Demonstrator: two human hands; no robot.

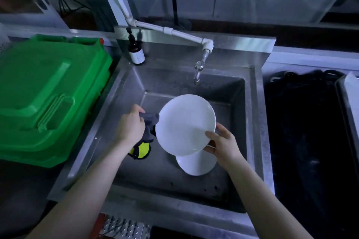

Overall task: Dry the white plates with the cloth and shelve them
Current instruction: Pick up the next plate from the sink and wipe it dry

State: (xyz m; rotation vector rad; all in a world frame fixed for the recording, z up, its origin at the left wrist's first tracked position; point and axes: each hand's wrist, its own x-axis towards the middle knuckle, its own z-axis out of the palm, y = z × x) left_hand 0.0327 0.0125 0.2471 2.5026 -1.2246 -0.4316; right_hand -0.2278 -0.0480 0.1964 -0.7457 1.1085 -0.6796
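Hard to read first. The grey cloth (150, 124) is running behind the left rim of the held white plate (184, 122), so any contact on the plate's back face is hidden. A yellow-green object (141, 151) is sitting under your left wrist, partly covered. It could be a sponge or a scrubber, can't tell. A second white plate (196, 167) is lying on the sink floor, with its upper part hidden by the held white plate and your right hand. The dark mass (301, 132) right of the sink is too dim to identify. A tray edge (347, 106) is getting cut off at the right border.

Hands: your left hand (129, 126) is gripping the bunched cloth, fingers curled round it, at the plate's left rim. Your right hand (223, 144) is pinching the held white plate at its lower right rim, thumb on the face toward you, fingers wrapping behind. That plate is tilting face-up toward you above the basin, clear of the steel.

Surroundings: a green plastic lid (48, 93) is sitting left of the steel sink (260, 141). An amber pump bottle (136, 51) is standing upright at the sink's back left corner. A white pipe (171, 31) is running diagonally down to the tap (198, 70), which is hanging over the basin beyond the plate. Lighting is dim.
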